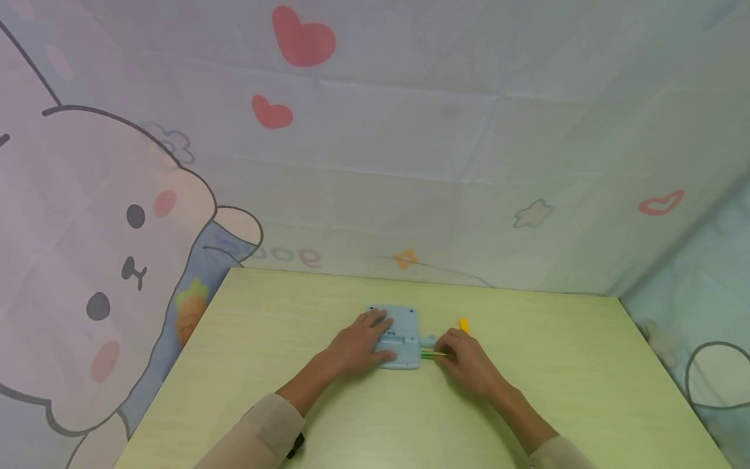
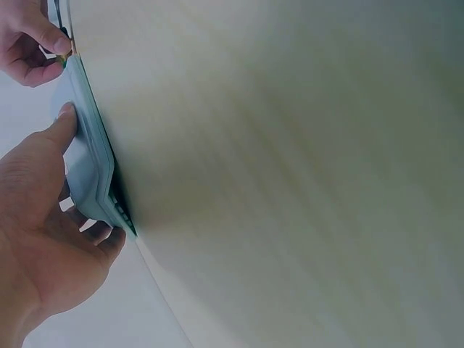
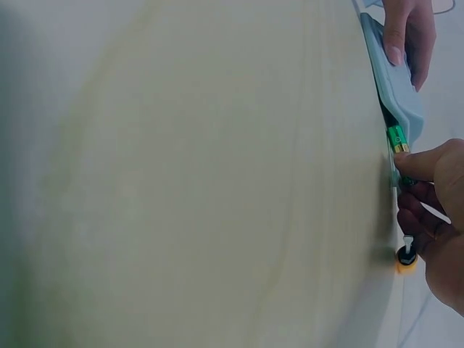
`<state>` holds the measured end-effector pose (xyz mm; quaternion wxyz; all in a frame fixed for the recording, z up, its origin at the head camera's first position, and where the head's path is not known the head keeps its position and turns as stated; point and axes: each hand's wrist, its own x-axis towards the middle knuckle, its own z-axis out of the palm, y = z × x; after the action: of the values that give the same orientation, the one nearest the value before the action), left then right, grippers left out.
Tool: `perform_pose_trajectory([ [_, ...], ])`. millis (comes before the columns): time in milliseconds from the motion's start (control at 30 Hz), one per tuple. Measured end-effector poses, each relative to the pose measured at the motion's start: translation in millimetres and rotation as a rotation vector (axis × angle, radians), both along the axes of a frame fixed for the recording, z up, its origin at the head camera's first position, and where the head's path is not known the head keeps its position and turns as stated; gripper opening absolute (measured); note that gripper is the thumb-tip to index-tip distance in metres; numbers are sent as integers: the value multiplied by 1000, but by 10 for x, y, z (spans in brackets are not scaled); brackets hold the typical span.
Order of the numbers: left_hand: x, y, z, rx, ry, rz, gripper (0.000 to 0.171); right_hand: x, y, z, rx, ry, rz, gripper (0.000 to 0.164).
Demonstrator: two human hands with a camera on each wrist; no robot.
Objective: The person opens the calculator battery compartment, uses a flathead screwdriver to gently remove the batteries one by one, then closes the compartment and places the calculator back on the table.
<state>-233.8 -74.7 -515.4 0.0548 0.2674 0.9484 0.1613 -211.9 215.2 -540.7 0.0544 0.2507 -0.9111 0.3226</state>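
Note:
A light-blue calculator (image 1: 404, 319) lies face down on the table, a battery slot showing in its back. My left hand (image 1: 360, 342) rests on its left part, fingers spread and thumb near the front edge. Beside its right edge, my right hand (image 1: 463, 358) pinches a green battery (image 3: 396, 136) with a gold band between thumb and fingers. More green shows below the thumb in the right wrist view. A light-blue flat piece (image 1: 428, 341) lies between the calculator and my right fingers, partly hidden by them.
Just beyond my right hand lies a screwdriver with a yellow handle (image 1: 464, 324), mostly covered in the head view; its metal shaft shows in the right wrist view. The pale wooden table (image 1: 293, 299) meets a printed cloth (image 1: 375, 195) at its back edge.

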Motion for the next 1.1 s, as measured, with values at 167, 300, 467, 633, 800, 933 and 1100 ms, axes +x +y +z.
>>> perform_pose_trajectory([
  [167, -2, 0, -11, 0, 11, -2, 75, 0, -9, -6, 9, 26, -6, 18],
  [300, -6, 0, -13, -1, 8, 1, 75, -1, -25, -16, 36, 62, -25, 18],
  [467, -6, 0, -13, -5, 9, 3, 75, 4, -39, -16, 46, 91, -28, 17],
  [633, -9, -1, -21, -5, 9, 3, 76, 7, -43, -9, 56, 83, -40, 18],
  [800, -10, -2, -22, -5, 7, 7, 76, 13, -43, 1, 56, 63, -48, 17],
  [933, -8, -1, -17, -8, 3, 8, 76, 12, -39, 3, 66, 46, -56, 15],
  [1100, -4, -1, -13, -10, 3, 5, 76, 11, -32, 1, 67, 40, -63, 15],
])
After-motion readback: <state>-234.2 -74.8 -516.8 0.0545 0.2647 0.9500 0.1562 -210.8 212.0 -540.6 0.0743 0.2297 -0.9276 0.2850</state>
